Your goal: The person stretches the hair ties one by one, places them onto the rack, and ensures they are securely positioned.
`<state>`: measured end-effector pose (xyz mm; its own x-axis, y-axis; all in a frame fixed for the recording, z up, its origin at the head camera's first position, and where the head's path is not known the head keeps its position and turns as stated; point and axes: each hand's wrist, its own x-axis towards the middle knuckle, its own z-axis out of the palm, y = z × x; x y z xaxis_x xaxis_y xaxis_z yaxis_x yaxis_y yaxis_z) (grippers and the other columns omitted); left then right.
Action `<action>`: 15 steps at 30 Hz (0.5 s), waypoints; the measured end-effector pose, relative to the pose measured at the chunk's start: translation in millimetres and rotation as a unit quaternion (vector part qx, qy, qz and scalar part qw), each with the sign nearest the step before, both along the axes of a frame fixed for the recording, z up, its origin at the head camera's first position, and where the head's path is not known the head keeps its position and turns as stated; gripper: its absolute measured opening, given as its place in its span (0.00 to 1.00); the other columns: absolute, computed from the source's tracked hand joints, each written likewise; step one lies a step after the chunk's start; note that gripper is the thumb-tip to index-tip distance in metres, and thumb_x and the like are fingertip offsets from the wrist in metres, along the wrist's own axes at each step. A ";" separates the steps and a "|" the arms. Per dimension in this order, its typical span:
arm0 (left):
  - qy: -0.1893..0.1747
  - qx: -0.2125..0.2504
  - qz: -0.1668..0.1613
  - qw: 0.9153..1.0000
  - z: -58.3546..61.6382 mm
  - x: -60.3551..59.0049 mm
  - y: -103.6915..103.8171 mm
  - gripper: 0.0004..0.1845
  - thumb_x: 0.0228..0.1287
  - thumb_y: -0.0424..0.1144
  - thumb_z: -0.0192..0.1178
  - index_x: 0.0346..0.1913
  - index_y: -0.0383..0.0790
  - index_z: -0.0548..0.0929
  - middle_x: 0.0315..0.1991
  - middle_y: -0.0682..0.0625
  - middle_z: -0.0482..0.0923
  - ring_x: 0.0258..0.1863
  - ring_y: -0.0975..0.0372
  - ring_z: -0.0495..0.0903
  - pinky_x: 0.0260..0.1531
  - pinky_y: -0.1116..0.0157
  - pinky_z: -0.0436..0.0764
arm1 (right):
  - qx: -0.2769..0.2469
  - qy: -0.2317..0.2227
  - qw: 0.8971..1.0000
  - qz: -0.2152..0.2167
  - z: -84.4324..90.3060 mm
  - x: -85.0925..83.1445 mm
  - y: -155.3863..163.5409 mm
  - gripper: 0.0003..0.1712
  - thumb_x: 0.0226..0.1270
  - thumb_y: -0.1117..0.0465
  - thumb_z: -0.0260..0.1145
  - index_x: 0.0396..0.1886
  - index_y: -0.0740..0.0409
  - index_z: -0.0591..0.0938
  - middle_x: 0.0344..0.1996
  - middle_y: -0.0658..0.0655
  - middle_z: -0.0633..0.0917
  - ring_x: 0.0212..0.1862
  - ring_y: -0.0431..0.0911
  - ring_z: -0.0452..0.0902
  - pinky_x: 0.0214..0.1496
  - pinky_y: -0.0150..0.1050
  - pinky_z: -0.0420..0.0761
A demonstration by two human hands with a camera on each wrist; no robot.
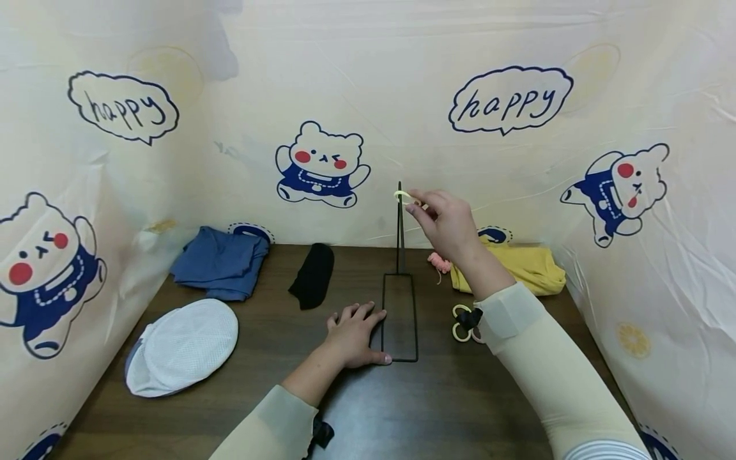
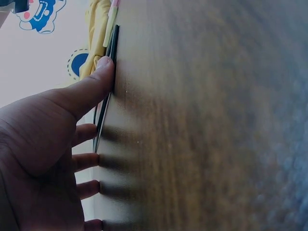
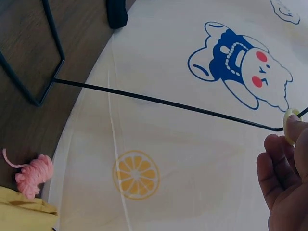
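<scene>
A thin black wire stand (image 1: 416, 319) has a rectangular base flat on the table and an upright rod (image 3: 168, 102). My left hand (image 1: 353, 338) rests beside the base with fingers spread; its thumb (image 2: 101, 77) presses on the near-left corner and the index fingertip touches the left side. At the top of the rod, my right hand (image 1: 448, 220) pinches a pale yellow ring (image 1: 402, 194) between thumb and fingers. The ring appears to be around the rod near its bend (image 3: 276, 129). Fingers hide part of the ring.
Right of the stand lie more rings (image 1: 462, 332), partly hidden by the right sleeve, pink yarn (image 1: 439, 262) and a folded yellow cloth (image 1: 531, 268). To the left are a black sock-like item (image 1: 314, 275), a folded blue cloth (image 1: 221, 262) and a white cap (image 1: 186, 345). A printed curtain surrounds the table.
</scene>
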<state>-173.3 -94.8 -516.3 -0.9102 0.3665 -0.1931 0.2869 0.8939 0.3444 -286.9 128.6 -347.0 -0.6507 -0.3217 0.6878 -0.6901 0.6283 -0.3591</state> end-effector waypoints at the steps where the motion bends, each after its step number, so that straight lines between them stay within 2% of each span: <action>1: 0.000 0.000 -0.001 1.000 -0.2 0.1 0.1 0.54 0.52 0.72 0.71 0.81 0.60 0.65 0.82 0.50 0.54 0.79 0.44 0.52 0.67 0.29 0.52 | -0.006 -0.003 1.000 0.001 -0.9 -1.6 0.0 0.17 0.74 0.56 0.71 0.59 0.55 0.88 0.38 0.55 0.88 0.31 0.43 0.81 0.32 0.39 0.82; 7: 0.001 0.001 -0.002 1.000 -1.4 0.1 0.5 0.54 0.53 0.72 0.71 0.81 0.60 0.64 0.82 0.50 0.54 0.79 0.45 0.52 0.67 0.29 0.52 | -0.021 -0.026 0.999 -0.002 -2.0 -5.1 -0.8 0.19 0.74 0.56 0.70 0.61 0.54 0.87 0.39 0.55 0.87 0.30 0.43 0.81 0.32 0.40 0.82; 11: -0.002 0.002 -0.003 1.000 -0.8 0.1 0.4 0.53 0.53 0.72 0.71 0.81 0.60 0.64 0.82 0.50 0.54 0.79 0.44 0.51 0.68 0.29 0.52 | -0.019 -0.046 0.999 -0.007 -1.6 -0.4 1.8 0.21 0.75 0.54 0.69 0.63 0.54 0.85 0.44 0.55 0.88 0.32 0.44 0.83 0.35 0.41 0.84; 15: -0.005 0.002 -0.004 1.000 0.6 -0.1 -0.7 0.53 0.53 0.72 0.71 0.81 0.60 0.64 0.82 0.50 0.53 0.79 0.44 0.51 0.68 0.29 0.52 | -0.018 -0.039 0.999 -0.002 -4.9 6.1 7.9 0.21 0.74 0.55 0.70 0.63 0.55 0.85 0.45 0.56 0.88 0.32 0.45 0.83 0.36 0.44 0.84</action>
